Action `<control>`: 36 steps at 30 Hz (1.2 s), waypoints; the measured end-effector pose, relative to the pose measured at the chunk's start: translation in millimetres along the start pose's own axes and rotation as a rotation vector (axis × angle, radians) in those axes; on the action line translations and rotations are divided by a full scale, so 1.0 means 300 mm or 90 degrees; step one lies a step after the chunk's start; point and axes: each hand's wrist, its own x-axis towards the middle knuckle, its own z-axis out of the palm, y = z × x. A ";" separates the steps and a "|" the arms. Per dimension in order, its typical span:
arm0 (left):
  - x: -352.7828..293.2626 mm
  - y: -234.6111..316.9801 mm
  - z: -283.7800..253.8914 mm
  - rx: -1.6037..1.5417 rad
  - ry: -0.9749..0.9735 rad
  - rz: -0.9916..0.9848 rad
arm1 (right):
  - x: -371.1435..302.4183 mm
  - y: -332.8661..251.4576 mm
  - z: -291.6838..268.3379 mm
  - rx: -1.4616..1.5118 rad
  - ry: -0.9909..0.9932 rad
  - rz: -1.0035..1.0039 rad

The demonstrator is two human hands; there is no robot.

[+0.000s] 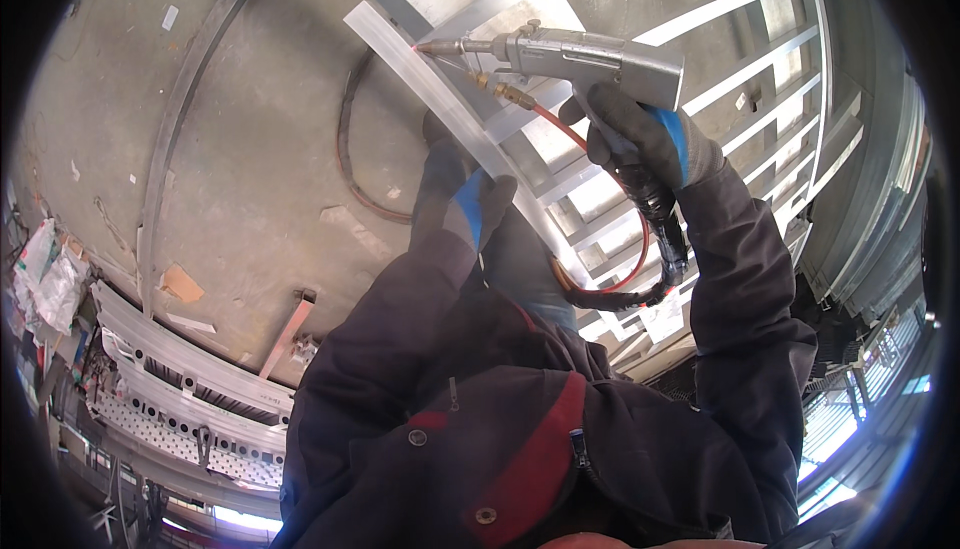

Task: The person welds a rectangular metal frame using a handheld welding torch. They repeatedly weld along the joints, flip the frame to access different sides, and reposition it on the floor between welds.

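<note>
My right hand [655, 139], in a grey and blue work glove, is closed round the handle of a silver handheld welding gun [590, 57]. The gun's nozzle points left, and its tip meets a flat metal bar [445, 99] near the bar's far end, where a small reddish spot shows. A thin wire feed tube with a brass fitting [515, 96] runs under the nozzle. Lower on the same bar, my gloved left hand [478, 207] is closed at its edge, with the thumb side against the metal; some fingers are hidden. The bar is the edge of a slatted metal frame [720, 4].
A red hose [562, 129] and a black-wrapped cable [660, 214] hang from the gun and loop over the frame. A dark hose [345, 144] lies on the concrete floor [270, 139]. Perforated metal profiles [190, 389] are stacked at the lower left, near a reddish bar [288, 334].
</note>
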 end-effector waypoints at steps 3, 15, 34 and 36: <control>-0.003 0.017 0.000 0.004 0.003 -0.003 | -0.002 -0.011 0.003 -0.063 0.036 -0.013; -0.017 0.040 -0.004 0.005 0.006 -0.024 | 0.005 -0.017 0.002 -0.062 0.045 0.042; 0.017 0.009 -0.012 0.118 -0.008 0.020 | 0.038 0.086 -0.065 0.074 -0.049 0.008; 0.025 -0.007 -0.009 0.117 0.001 0.008 | 0.039 0.096 -0.075 -0.004 -0.097 -0.053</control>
